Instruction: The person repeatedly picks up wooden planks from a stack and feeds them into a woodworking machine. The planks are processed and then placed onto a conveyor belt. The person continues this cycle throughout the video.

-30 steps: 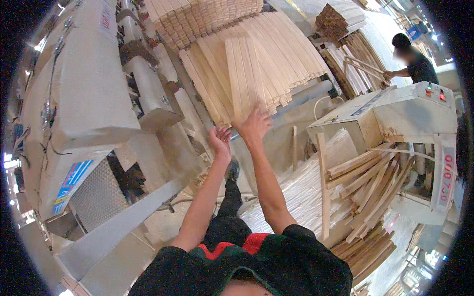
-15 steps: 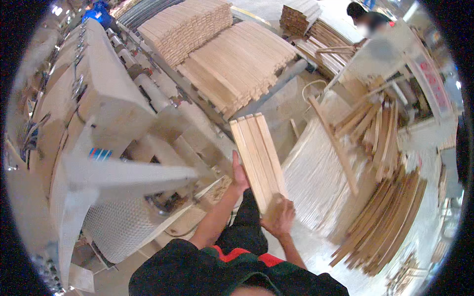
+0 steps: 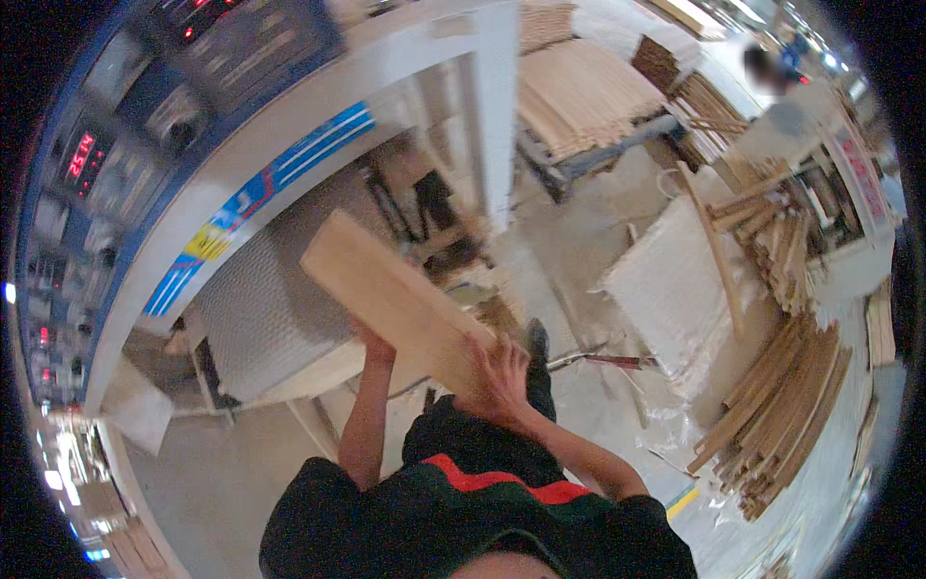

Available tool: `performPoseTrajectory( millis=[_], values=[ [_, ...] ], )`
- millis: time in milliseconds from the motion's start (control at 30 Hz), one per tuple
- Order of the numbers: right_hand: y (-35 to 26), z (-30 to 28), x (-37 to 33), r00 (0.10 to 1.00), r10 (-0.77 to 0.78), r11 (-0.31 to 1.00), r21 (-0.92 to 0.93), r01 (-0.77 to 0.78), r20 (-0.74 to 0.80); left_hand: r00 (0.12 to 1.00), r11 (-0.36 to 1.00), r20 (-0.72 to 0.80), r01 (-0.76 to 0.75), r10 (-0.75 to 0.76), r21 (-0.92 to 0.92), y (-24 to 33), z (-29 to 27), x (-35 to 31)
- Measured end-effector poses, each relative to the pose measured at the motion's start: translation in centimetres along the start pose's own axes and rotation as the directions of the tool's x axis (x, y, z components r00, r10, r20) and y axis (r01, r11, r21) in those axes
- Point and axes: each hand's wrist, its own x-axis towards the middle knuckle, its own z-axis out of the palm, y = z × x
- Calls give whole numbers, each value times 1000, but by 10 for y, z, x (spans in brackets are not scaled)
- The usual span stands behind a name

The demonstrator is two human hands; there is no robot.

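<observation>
Between my hands is a bundle of pale wooden slats (image 3: 400,299), held at a slant in front of my body. Its far end points up and left over a grey textured conveyor belt (image 3: 280,299). My left hand (image 3: 373,343) grips the bundle's left edge from the side and below, most of its fingers hidden. Fingers of my right hand (image 3: 502,374) are spread over the top face and right edge near the close end. Motion blur hides the seams between the slats.
A machine's white frame (image 3: 497,116) and blue control panel (image 3: 125,125) with red displays rise at the left. Pallets of stacked slats (image 3: 588,92) stand at the back. Loose wood strips (image 3: 781,415) lie on the right beside a plastic-wrapped stack (image 3: 666,289). A person (image 3: 772,77) is far right.
I have turned left toward the machine and its belt. The slat bundle has swung left, over the belt's edge. My right hand has moved from its near end onto its face.
</observation>
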Motion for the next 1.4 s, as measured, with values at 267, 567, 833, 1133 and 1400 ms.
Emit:
performPoseTrajectory(
  millis=[267,567,833,1133,1400],
  values=[
    [-130,64,81,956,287,957,37,-289,59,943,629,-41,188,-330,-754,-54,-107,-73],
    [-166,93,116,962,270,952,138,-273,37,994,696,-103,-45,-42,-717,-56,-130,-62],
    [-178,110,140,965,262,951,166,-260,6,992,671,-67,20,-103,-741,-46,-136,-47],
    [-152,103,140,988,95,992,97,-83,-120,977,630,27,156,-210,-761,-35,-120,-26],
    [33,42,92,977,30,964,264,28,-213,922,299,-198,-96,-334,-949,-23,-69,2]
  ],
)
